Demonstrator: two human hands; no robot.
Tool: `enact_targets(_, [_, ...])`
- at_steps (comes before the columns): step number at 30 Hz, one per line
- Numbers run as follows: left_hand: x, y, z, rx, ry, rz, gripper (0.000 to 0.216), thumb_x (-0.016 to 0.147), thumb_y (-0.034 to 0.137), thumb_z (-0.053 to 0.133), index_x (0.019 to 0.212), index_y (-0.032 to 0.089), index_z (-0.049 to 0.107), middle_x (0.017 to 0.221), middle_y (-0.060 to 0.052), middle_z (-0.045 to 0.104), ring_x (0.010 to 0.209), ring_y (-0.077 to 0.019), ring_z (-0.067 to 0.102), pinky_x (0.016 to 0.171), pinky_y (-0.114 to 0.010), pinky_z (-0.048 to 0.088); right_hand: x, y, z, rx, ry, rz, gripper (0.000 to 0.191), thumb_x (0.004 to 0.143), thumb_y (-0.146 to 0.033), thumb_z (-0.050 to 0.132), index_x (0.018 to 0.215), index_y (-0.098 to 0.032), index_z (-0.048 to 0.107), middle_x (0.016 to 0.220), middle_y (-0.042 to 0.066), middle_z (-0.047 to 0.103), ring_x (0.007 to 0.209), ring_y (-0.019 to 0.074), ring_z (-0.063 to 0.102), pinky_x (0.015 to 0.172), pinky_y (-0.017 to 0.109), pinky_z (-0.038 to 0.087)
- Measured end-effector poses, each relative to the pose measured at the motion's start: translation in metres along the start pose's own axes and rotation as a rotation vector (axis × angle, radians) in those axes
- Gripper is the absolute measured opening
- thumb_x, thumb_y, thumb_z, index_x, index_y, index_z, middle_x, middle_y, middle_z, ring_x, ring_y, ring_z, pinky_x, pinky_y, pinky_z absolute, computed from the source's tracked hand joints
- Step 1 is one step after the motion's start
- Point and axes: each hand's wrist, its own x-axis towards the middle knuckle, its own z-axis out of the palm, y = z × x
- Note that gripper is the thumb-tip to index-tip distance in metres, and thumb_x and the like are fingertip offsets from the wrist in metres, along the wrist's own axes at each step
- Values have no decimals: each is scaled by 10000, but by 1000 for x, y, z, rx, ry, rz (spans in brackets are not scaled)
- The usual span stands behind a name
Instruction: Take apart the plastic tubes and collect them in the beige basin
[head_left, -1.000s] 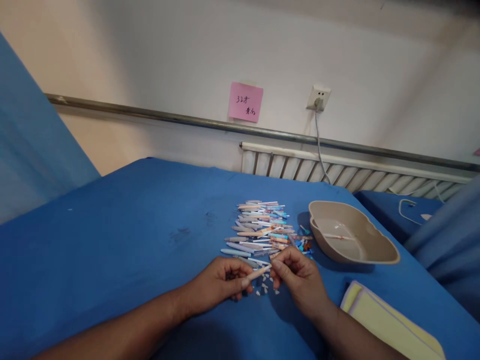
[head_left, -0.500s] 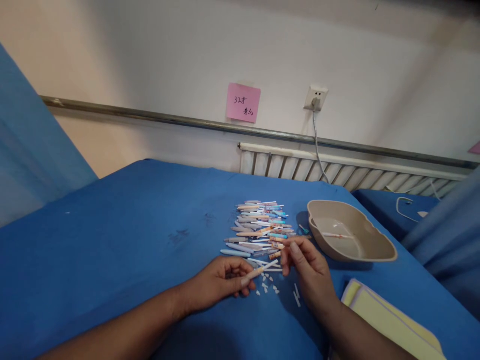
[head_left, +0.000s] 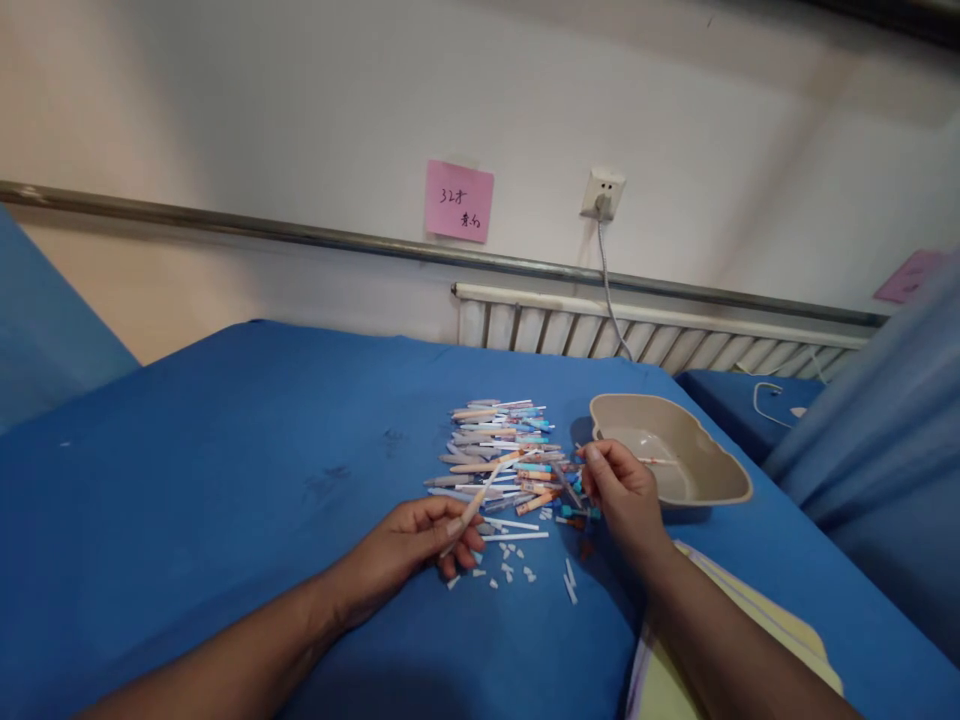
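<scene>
My left hand [head_left: 427, 535] is closed around a peach-coloured pen barrel [head_left: 474, 508], tilted up to the right. A thin white tube seems to extend from its upper end, over the pile. My right hand [head_left: 621, 490] is pinched at the near-left side of the beige basin; whatever its fingertips hold is too small to make out. Between and beyond the hands lies a pile of pen parts [head_left: 480, 438]: grey and peach barrels, white tubes and blue pieces. Small white tips [head_left: 508, 572] are scattered just right of my left hand.
The beige basin [head_left: 709, 492] at right holds a thin white-and-orange stick [head_left: 660, 461]. A folded yellow cloth [head_left: 776, 610] lies under my right forearm. Two short white tubes [head_left: 570, 582] rest on the blue sheet [head_left: 225, 480]. A radiator [head_left: 547, 325] stands behind.
My right hand has moved up and right, toward the basin. The barrel in my left hand now points more steeply upward. The whole view has shifted slightly.
</scene>
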Motion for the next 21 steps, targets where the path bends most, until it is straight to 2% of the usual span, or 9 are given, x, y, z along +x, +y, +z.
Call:
enact_targets(6, [1, 1, -1, -25, 45, -1, 262, 780, 366, 636, 871, 120, 639, 785, -65, 667, 623, -126, 584, 567, -232, 445, -9, 6, 5, -125, -129, -51, 266, 839, -442, 505, 753, -193, 545, 563, -45, 500, 409, 82, 416, 396, 197, 333])
enact_targets(10, [1, 3, 0, -65, 59, -12, 254, 764, 361, 657, 853, 123, 635, 795, -66, 673, 631, -127, 588, 554, -226, 434, -8, 11, 5, -239, -139, -106, 211, 844, -378, 505, 761, -193, 562, 563, -42, 502, 440, 90, 433, 423, 199, 346])
enact_targets(13, [1, 6, 1, -110, 73, -37, 277, 760, 369, 662, 877, 121, 626, 802, -71, 677, 622, -126, 594, 545, -225, 431, -4, 15, 5, -376, -186, -160, 140, 830, -301, 522, 770, -195, 589, 621, -20, 551, 533, 118, 486, 497, 218, 378])
enact_targets(16, [0, 7, 2, -160, 82, -66, 303, 757, 376, 664, 911, 119, 619, 818, -77, 682, 626, -129, 608, 551, -228, 437, -2, 16, 5, -530, -287, -255, 89, 818, -230, 525, 810, -205, 609, 734, 11, 596, 674, 160, 542, 623, 268, 410])
enact_targets(21, [0, 7, 2, -190, 81, -69, 309, 743, 371, 680, 905, 115, 618, 819, -81, 688, 624, -132, 615, 544, -227, 438, -4, 15, 6, -729, -449, -392, 131, 793, -141, 524, 865, -212, 608, 847, 42, 622, 817, 201, 539, 749, 330, 394])
